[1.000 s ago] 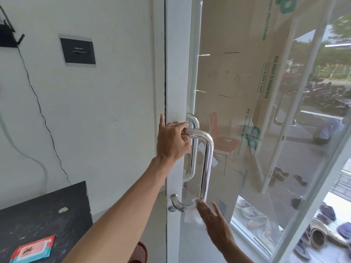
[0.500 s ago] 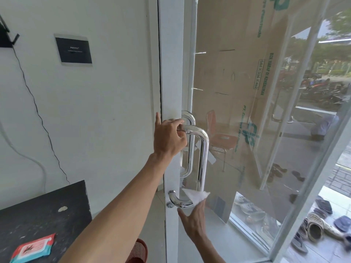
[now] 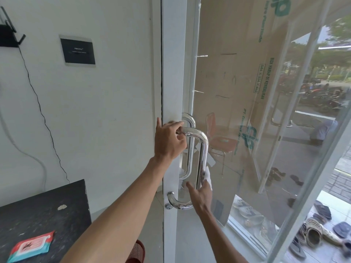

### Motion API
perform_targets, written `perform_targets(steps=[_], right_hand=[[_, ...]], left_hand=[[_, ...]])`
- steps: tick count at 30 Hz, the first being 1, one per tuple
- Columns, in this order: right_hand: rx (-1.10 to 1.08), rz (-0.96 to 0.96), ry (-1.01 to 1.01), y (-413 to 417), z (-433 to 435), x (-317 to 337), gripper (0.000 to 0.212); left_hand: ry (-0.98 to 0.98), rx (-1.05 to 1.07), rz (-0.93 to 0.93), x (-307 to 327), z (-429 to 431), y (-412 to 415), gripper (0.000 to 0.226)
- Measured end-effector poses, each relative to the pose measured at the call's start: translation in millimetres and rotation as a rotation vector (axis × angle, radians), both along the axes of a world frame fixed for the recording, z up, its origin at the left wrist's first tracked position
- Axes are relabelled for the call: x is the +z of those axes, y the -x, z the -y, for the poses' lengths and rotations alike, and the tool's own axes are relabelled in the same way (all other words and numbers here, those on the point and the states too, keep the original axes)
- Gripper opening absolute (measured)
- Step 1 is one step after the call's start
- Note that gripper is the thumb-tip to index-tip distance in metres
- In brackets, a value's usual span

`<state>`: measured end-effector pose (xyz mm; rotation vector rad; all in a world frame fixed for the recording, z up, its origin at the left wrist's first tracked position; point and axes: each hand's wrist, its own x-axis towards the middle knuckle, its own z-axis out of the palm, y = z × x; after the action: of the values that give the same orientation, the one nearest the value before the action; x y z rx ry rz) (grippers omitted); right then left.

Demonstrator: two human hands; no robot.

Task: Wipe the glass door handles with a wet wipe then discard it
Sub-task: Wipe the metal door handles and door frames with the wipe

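- Right now you are mid-wipe on the chrome door handle (image 3: 202, 158), the near one of the pair on the glass door (image 3: 237, 111); I judge the wiping step only partly done.
- Your left hand (image 3: 169, 141) is closed over the top bend of that handle, its fingers curled round the bar, steadying the door.
- Your right hand (image 3: 201, 194) sits at the lower part of the handle's upright, fingers loosely wrapped about the bar with the wet wipe (image 3: 208, 177) pressed against its far side; only a white edge of the wipe shows above your fingers.
- Next, I'd say, you need to slide the wipe along the upright toward the top bend, which means shifting your left hand off it, then reach the second handle (image 3: 190, 149) just behind.
- Below the handle, at the frame's bottom edge, a red mesh bin (image 3: 136, 251) peeks in; I can't tell what it holds. It looks the likely place for discarding.
- Left of and below the handle, a wet-wipe pack (image 3: 31, 245) lies flat on the dark counter (image 3: 43, 209), flap seemingly closed.
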<state>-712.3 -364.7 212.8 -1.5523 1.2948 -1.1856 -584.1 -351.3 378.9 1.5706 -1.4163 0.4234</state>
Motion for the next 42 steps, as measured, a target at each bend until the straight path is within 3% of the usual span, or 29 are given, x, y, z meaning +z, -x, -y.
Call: perform_targets(steps=[11,17,20,23,26,28,35,42], right_hand=[[0.062,-0.056,0.374,8.0,13.8,111.7,0.079],[0.063,-0.314,0.696,-0.1,14.0,145.1,0.065],[0.123,-0.470,0.824,-7.0,6.8,159.7,0.055],[0.140,-0.653,0.855,-17.0,3.6,165.0,0.052],[0.120,-0.792,0.863,-31.1,1.9,175.0,0.044],[0.076,-0.836,0.868,-39.2,-0.8,186.9,0.028],[-0.015,-0.931,0.750,-60.6,-9.8,211.3,0.011],[0.059,-0.987,0.717,-72.1,-5.5,210.1,0.019]], left_hand=[[-0.071,-0.051,-0.088,9.3,-14.5,5.4,0.049],[-0.060,-0.070,-0.160,14.7,-21.8,7.8,0.033],[0.018,-0.152,-0.268,15.4,-23.7,8.9,0.037],[0.088,-0.168,-0.286,16.4,-25.8,7.0,0.049],[0.130,-0.139,-0.288,18.3,-27.9,2.9,0.045],[0.153,-0.113,-0.282,17.3,-29.9,1.0,0.046],[0.183,-0.028,-0.344,2.6,-42.7,-11.8,0.045],[0.129,0.011,-0.378,-11.2,-48.8,-26.8,0.043]])
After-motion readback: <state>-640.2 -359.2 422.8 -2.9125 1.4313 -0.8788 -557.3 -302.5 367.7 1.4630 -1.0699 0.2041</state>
